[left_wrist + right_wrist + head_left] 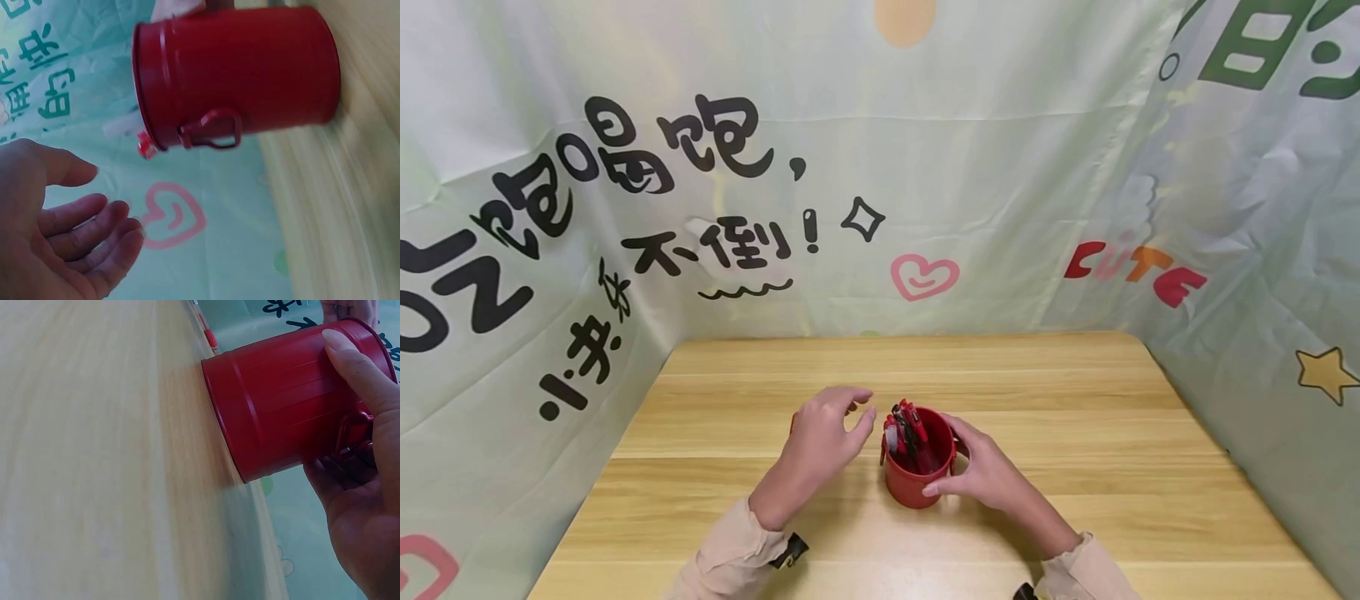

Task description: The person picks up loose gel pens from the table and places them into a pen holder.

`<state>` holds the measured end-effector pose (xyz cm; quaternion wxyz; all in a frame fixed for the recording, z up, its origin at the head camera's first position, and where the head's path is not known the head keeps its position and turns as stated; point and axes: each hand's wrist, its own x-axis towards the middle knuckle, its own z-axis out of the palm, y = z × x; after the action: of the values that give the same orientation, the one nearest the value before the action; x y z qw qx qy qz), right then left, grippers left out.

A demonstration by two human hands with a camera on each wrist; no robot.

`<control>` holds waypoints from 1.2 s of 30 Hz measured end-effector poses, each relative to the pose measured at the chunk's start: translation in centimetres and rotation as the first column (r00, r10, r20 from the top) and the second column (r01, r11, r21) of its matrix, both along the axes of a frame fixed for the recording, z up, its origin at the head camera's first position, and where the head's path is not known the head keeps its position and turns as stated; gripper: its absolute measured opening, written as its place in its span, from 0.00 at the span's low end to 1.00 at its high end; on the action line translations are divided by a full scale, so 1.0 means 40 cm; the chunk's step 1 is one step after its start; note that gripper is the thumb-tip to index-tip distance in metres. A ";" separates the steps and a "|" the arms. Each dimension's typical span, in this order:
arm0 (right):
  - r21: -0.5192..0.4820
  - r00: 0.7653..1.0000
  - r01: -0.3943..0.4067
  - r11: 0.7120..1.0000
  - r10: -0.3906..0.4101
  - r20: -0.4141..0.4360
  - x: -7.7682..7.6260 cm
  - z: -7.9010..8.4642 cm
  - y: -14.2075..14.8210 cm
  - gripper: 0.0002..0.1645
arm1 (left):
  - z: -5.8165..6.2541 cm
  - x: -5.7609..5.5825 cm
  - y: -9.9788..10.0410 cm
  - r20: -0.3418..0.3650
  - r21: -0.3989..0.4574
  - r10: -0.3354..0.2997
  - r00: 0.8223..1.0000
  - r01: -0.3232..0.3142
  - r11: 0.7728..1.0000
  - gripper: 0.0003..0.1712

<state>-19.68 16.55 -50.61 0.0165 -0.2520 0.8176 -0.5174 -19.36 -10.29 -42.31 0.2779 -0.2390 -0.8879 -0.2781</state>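
Note:
A small red metal bucket (913,492) with side handles stands upright near the middle of the table, and several pens (910,429) with red and black parts lean inside it. My right hand (988,471) grips the bucket from the right, its thumb (356,362) on the near side. To the left of the bucket, my left hand (823,433) hovers with loosely bent fingers and nothing in it. In the left wrist view that hand (69,225) is apart from the bucket's rim. A slim red item (210,339) lies on the table, mostly hidden behind my left hand in the head view.
The wooden table (1075,392) has light planks. Printed cloth (1000,167) hangs at its back and both sides. Dark straps (790,550) show at the sleeve cuffs.

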 end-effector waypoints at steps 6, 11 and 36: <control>0.002 1.000 0.001 1.000 -0.001 -0.004 -0.002 0.001 0.000 0.60 | -0.012 -0.048 -0.031 0.117 -0.040 0.097 0.988 -0.093 0.995 0.15; 0.001 1.000 -0.007 1.000 0.007 -0.004 -0.005 0.001 -0.002 0.60 | -0.020 -0.083 -0.073 0.229 -0.070 0.178 0.957 -0.166 0.984 0.18; -0.002 1.000 0.003 1.000 -0.003 -0.009 0.001 -0.001 -0.001 0.60 | -0.144 -0.176 -0.191 0.522 -0.221 0.329 0.787 -0.248 0.943 0.28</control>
<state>-19.66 16.52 -50.65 0.0116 -0.2529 0.8176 -0.5172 -26.39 -17.94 -48.08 0.0320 -0.0286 -0.9732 -0.2261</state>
